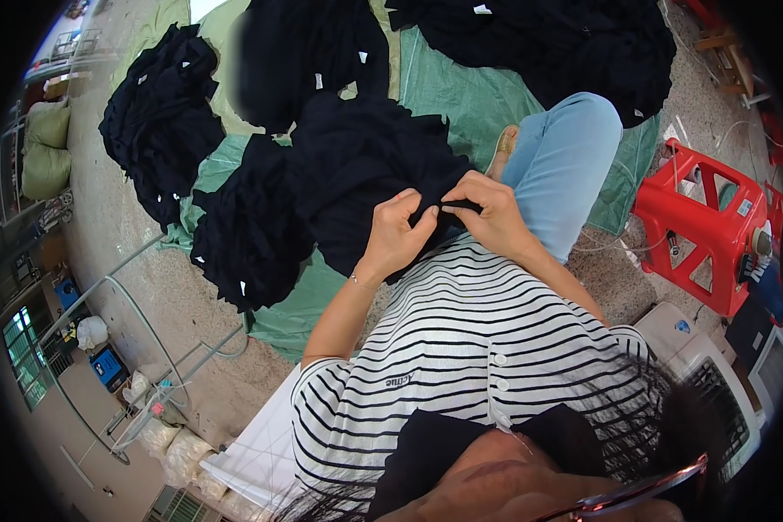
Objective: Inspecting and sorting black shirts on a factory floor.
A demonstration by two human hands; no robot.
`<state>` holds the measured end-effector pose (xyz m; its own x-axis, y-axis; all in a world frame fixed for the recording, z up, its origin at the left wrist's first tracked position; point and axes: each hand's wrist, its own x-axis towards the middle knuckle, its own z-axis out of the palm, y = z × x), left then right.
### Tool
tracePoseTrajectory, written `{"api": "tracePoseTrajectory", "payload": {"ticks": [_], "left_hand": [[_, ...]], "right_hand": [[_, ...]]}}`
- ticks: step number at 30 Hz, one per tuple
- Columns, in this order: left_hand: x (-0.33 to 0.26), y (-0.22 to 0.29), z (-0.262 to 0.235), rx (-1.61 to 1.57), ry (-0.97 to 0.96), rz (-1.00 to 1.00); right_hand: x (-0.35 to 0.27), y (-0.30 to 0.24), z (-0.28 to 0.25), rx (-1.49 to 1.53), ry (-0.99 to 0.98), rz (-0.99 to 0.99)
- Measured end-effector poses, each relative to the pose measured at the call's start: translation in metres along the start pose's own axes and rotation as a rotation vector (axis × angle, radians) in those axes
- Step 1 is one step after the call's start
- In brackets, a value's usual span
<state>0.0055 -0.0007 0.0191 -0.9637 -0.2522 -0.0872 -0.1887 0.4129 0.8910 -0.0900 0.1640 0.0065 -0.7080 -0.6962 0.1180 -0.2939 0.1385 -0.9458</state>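
A dark navy-black garment (365,157) lies bunched across my lap. My left hand (396,230) pinches its edge between thumb and fingers. Close beside it, my right hand (489,209) is closed on the same edge, and a narrow dark strip of cloth shows under its fingers. The thumbs nearly meet over the fabric. Whether a small tool or thread sits between the fingertips is too small to tell. The garment's exact kind is hidden by its folds.
Heaps of dark garments with small white tags (161,122) lie on green sheeting (296,317) to the left and ahead. At the right stands a red plastic stool (700,226), with a white plastic chair (705,374) nearer me. A metal tube frame (139,326) stands at the left.
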Motion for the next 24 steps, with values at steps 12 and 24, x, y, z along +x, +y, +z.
{"api": "tracePoseTrajectory", "payload": {"ticks": [12, 24], "left_hand": [[0.001, -0.002, 0.014, -0.872, 0.153, -0.567], [0.015, 0.056, -0.045, 0.411, -0.109, 0.253]], "right_hand": [[0.007, 0.019, 0.012, 0.659, -0.078, 0.551], [0.018, -0.077, -0.102, 0.425, 0.265, -0.246]]}}
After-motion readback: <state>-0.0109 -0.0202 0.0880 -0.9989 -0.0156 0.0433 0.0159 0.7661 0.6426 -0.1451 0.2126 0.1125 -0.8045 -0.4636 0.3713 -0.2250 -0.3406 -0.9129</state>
